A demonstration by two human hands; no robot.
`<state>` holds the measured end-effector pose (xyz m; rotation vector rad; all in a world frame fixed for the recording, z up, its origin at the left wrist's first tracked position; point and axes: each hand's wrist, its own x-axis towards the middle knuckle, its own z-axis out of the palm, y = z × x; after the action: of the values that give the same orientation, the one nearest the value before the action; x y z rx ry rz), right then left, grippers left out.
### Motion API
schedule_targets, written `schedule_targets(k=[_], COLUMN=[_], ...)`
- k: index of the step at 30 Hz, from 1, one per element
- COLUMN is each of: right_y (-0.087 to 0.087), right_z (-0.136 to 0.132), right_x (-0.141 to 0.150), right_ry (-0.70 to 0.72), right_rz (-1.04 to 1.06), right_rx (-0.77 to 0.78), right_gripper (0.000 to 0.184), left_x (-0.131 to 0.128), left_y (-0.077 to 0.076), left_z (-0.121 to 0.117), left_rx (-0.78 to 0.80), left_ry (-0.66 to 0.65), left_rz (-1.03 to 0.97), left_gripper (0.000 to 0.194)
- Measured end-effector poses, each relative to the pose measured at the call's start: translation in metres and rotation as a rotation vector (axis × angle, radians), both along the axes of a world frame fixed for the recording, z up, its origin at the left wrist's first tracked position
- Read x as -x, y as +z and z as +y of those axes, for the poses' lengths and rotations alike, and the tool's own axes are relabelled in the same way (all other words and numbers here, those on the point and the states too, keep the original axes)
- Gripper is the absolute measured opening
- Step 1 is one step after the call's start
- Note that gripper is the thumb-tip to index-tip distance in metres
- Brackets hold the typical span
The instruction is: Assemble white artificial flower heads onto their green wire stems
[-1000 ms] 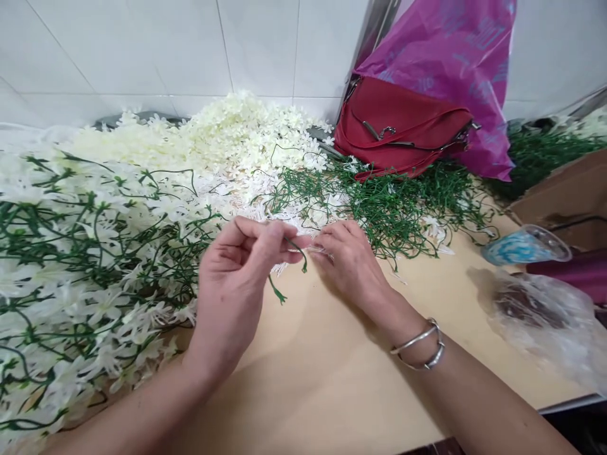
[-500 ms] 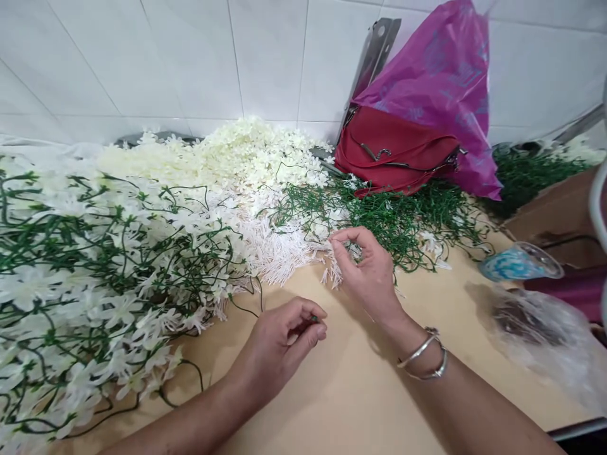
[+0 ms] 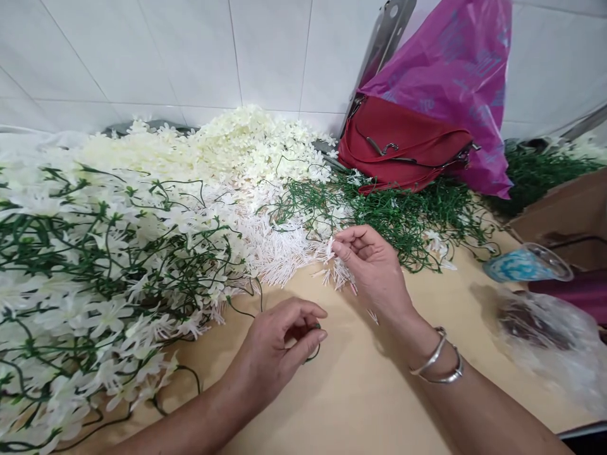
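1 white sprig (image 3: 329, 249) now shows in the right grip (image 3: 374, 265).

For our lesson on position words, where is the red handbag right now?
In the head view, the red handbag sits right of centre, just before the purple plastic bag.

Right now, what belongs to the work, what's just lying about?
Likely in use: left hand, its green stem, right hand, white strands, cream petals, green stem pile, stemmed white flowers.

Likely just lying about: red bag, purple bag, cup, clear plastic bag, cardboard.
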<state>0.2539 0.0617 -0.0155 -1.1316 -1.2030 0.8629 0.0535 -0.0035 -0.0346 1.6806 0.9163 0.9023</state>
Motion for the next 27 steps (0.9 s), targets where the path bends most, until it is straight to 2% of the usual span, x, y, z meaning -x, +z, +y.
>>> schedule_targets(k=[6, 16, 27], right_y=[-0.002, -0.004, 0.0], right_z=[-0.001, -0.004, -0.012], right_x=[0.001, 0.002, 0.009], right_ry=[0.143, 0.136, 0.25], right_rz=[0.018, -0.13, -0.277], right_rx=[0.051, 0.039, 0.08], right_gripper=[0.016, 0.009, 0.006], left_x=[0.001, 0.003, 0.004], left_y=[0.003, 0.002, 0.002], left_z=[0.002, 0.003, 0.003], left_rx=[0.001, 0.027, 0.034], left_ry=[0.037, 0.035, 0.022], left_rz=[-0.005, -0.014, -0.016], left_gripper=[0.011, 0.014, 0.015])
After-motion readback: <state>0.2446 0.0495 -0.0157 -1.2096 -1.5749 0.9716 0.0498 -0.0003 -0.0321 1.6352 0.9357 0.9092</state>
